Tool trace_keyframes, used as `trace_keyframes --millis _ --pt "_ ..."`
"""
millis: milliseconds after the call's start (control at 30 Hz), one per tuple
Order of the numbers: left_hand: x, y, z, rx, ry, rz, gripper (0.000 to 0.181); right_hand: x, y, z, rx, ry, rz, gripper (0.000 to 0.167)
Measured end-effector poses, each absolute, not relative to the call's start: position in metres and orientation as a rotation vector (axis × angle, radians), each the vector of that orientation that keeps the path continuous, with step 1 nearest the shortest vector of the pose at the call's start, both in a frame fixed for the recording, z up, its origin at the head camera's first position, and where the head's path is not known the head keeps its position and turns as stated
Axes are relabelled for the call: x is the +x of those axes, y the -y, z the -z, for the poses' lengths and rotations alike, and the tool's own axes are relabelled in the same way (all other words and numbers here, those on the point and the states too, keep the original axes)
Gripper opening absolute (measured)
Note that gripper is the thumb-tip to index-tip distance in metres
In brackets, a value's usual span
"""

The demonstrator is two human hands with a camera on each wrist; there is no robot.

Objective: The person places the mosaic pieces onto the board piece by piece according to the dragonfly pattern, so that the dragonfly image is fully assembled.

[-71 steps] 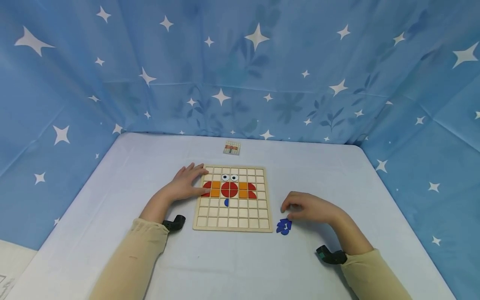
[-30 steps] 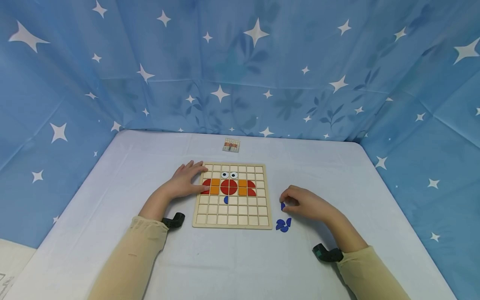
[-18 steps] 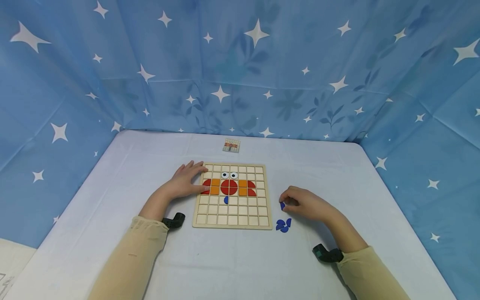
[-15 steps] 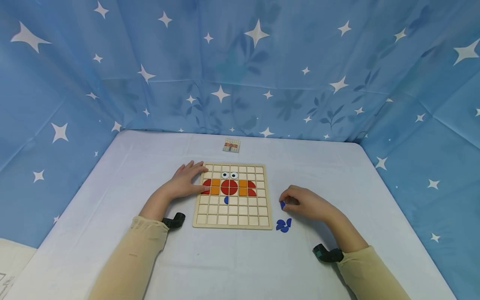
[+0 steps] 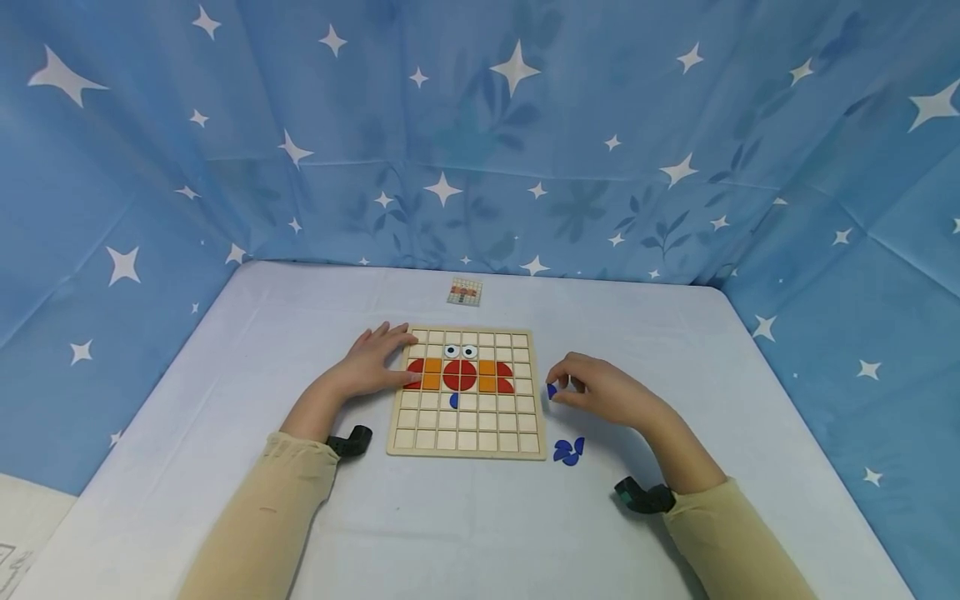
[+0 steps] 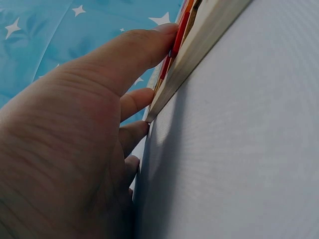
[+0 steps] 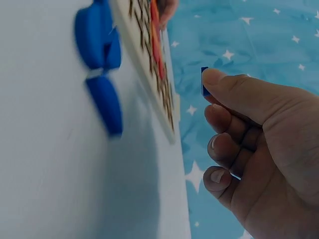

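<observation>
A wooden grid board (image 5: 467, 457) lies mid-table. On it are two eye pieces (image 5: 461, 352), a red circle of quarter pieces (image 5: 460, 375), orange squares (image 5: 487, 376), red pieces at both sides and one blue piece (image 5: 453, 401) below the circle. My left hand (image 5: 367, 364) rests on the board's left edge, fingers spread, its thumb over a red piece (image 6: 180, 37). Just right of the board, my right hand (image 5: 603, 390) pinches a blue quarter-circle piece (image 5: 552, 391) between thumb and forefinger, raised above the table in the right wrist view. Several loose blue pieces (image 5: 570, 452) lie below that hand.
Behind the board lies a small pattern card (image 5: 465, 292) with a similar picture. A white cloth covers the table (image 5: 480, 525). Blue star-patterned curtains (image 5: 480, 150) stand at the back and both sides.
My right hand has picked a blue piece from the loose pile, then carried it up and left toward the board's right edge. My left hand has stayed in place.
</observation>
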State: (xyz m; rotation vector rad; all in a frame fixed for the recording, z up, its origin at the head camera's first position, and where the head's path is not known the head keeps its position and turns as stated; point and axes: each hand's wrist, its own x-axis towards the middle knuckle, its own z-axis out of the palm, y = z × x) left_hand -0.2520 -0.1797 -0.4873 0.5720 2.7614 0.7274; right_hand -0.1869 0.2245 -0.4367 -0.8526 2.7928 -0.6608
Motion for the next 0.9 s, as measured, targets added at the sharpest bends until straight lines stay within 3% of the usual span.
trace_keyframes --millis 900 --pt "-0.252 0.180 0.487 0.584 -2.764 -0.737 0.068 -0.202 -0.115 0.443 -0.872 -2.666 0.721 0.019"
